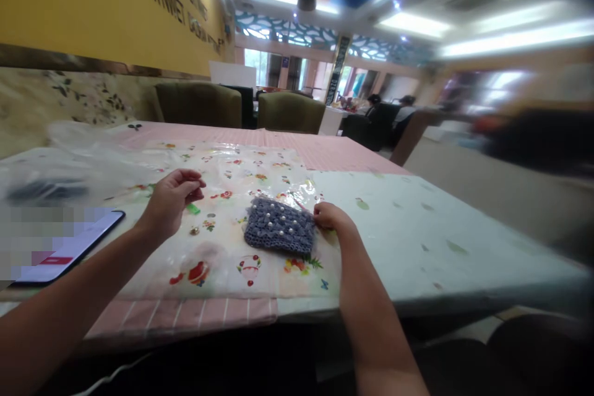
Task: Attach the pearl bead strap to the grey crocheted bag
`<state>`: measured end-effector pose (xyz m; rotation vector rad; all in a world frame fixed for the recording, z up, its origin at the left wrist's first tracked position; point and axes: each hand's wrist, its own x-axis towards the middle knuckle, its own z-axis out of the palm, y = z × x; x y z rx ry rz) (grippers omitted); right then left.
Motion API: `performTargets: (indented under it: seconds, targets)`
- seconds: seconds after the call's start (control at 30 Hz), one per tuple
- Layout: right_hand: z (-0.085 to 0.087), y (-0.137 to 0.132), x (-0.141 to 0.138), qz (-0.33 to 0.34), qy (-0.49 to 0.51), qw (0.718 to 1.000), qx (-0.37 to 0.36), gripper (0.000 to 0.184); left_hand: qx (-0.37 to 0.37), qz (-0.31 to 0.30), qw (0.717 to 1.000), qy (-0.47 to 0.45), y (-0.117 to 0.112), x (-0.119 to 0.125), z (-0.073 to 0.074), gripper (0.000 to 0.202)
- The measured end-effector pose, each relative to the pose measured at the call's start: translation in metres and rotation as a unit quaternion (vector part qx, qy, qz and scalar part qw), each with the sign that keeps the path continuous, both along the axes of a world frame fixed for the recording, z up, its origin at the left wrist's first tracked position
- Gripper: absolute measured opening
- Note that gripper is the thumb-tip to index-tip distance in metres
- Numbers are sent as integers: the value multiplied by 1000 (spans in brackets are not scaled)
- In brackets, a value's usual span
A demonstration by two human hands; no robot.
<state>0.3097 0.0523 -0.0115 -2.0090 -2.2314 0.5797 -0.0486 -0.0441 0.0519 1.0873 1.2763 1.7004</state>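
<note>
On the patterned sheet (225, 279) lies a beaded blue knit (279, 227); the right hand (333, 216), fingers bunched, meets its right edge. The left hand (171, 201) curls nearby. Whether either pinches anything, I cannot tell.

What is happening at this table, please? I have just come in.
A person has both bare hands over a flowered plastic sheet. The right hand is at the right edge of a blue-grey knitted piece with white beads, which lies on the sheet. The left hand is raised apart from it, fingers curled; whether it holds anything is unclear. A phone lies to the left.
</note>
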Motion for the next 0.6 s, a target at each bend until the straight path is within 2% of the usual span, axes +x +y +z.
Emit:
performTargets:
  seconds: [0.1, 0.2, 0.27, 0.3, 0.43, 0.53, 0.6]
  targets:
    - [-1, 1, -2, 7, 4, 1000, 19, 16, 65, 86, 994, 5, 4, -26, -15, 22]
    - [-4, 3, -5, 18, 7, 999, 42, 19, 126, 166, 976, 66, 5, -43, -34, 16]
    - [-7, 4, -8, 29, 9, 998, 50, 18, 147, 195, 963, 113, 3, -48, -46, 11]
    - [-9, 6, -9, 34, 8, 998, 51, 16, 156, 198, 958, 135, 2, -49, -50, 9]
    - [-24, 18, -10, 26, -24, 997, 74, 9, 191, 126, 946, 231, -5, -44, -61, 7]
    - [-32, 28, -5, 21, -48, 997, 53, 14, 233, 94, 926, 281, -5, -40, -65, 11]
    - [-31, 30, 0, 10, -57, 998, 39, 18, 248, 80, 920, 294, -5, -39, -67, 12]
